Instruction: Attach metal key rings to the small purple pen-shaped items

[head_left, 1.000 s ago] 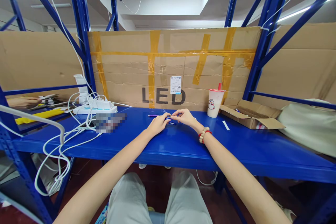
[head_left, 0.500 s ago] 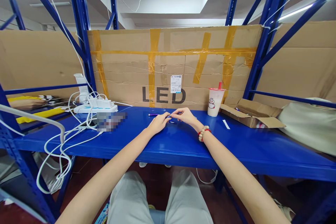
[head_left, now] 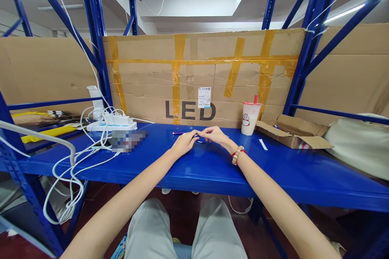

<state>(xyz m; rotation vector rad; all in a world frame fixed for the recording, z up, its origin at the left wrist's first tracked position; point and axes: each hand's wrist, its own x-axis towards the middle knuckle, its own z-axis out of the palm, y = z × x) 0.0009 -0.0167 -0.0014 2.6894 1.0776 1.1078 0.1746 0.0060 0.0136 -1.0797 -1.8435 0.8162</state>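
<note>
Over the middle of the blue tabletop [head_left: 209,166], my left hand [head_left: 184,142] and my right hand [head_left: 213,134] meet at the fingertips. The fingers of both are closed in a pinch around a small dark pen-like piece [head_left: 196,135], mostly hidden by them. A purple-blue pen-like stick [head_left: 177,133] lies just beyond my left hand, its right end covered by the fingers. Below the fingertips, between the hands, a short blue piece [head_left: 201,142] rests on the surface. A bead bracelet is on my right wrist.
A cup with a red straw [head_left: 251,119] stands right of my hands, with a white paper strip [head_left: 263,144] and an open cardboard box [head_left: 291,131] beyond it. At left are a power strip [head_left: 112,123] and tangled white cables [head_left: 68,178]. A large carton [head_left: 146,77] backs the table.
The whole view has shifted very slightly. My hands stay together at the same spot, with only small finger movement around the piece.
</note>
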